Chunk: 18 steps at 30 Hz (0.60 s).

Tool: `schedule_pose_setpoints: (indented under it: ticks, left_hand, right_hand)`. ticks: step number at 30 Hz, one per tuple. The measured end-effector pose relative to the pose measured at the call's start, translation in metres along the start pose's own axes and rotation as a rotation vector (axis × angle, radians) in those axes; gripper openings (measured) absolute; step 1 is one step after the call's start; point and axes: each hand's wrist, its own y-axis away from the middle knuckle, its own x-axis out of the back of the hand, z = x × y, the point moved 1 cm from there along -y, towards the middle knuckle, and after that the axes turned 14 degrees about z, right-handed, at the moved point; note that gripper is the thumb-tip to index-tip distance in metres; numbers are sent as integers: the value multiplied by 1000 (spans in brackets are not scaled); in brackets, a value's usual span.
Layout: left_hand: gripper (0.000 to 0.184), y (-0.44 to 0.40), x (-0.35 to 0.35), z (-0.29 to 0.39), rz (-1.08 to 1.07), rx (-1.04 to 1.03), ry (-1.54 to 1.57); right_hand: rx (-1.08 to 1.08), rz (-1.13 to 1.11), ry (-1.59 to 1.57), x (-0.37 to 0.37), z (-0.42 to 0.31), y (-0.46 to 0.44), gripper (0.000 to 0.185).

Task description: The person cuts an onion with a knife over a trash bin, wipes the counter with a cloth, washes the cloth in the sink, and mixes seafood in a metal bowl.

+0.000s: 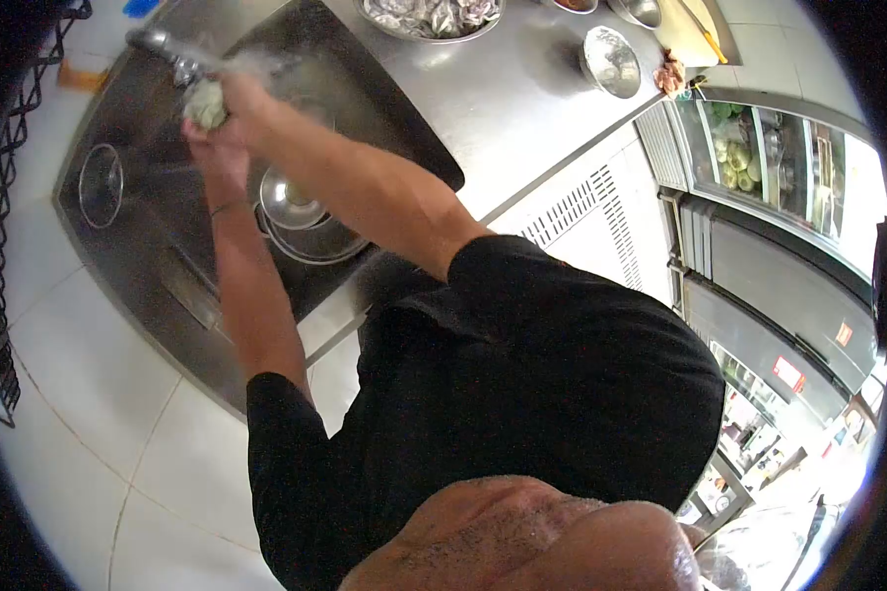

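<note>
At the sink [365,89], both my hands meet around a pale green, crumpled-looking lump [205,104], whose kind I cannot make out. My left hand [217,153] grips its lower side with closed fingers. My right hand [244,97] presses against its right side; blur partly hides those fingers. Just beyond them is a metal faucet [150,39], with a whitish spray of water around my right hand. Below my forearms, a shiny metal bowl [288,202] sits inside a larger round vessel [315,251] in the sink.
A round wire-rimmed strainer [102,185] lies at the sink's left. On the steel counter [503,108] stand a large bowl of silvery crumpled pieces [434,18] and a smaller metal bowl [611,61]. A glass-fronted fridge [749,148] is to the right, a black wire rack [0,197] to the left.
</note>
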Motion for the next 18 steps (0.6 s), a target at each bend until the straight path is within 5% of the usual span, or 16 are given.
schedule_pose_setpoints:
  ticks: [1, 4, 7, 8, 11, 12, 13, 14, 16, 18]
  left_hand:
    - [53, -2, -6, -6, -101, 20, 102]
    - [55, -20, -13, -23, -383, 60, 397]
    - [53, -78, 19, -7, -421, -13, 170]
    - [50, -69, 7, 4, -163, -146, -186]
    - [48, -52, -18, 20, 63, -368, -678]
    - [59, -165, 6, -6, -182, -163, -646]
    - [56, -139, -9, -3, -137, -203, -676]
    - [54, -122, -16, -6, -147, -208, -663]
    - [50, -121, -24, -15, -180, -190, -628]
    - [45, -123, -30, -21, -204, -174, -592]
  right_hand:
    - [-28, 5, -11, -14, 12, 27, 25]
    - [323, 271, 125, -34, 34, 111, 30]
    - [-25, -11, 479, 16, -18, 61, 43]
    - [18, 39, 617, 16, -30, 64, 40]
    - [227, 235, 1102, 18, -43, 52, 25]
    - [501, 29, 1399, 33, -49, 38, 31]
    - [854, -115, 1654, 49, -57, 22, 37]
    - [734, 130, 1646, 22, -48, 50, 42]
    - [786, 481, 2127, 15, -47, 30, 55]
    - [966, 393, 2264, 23, -45, 36, 53]
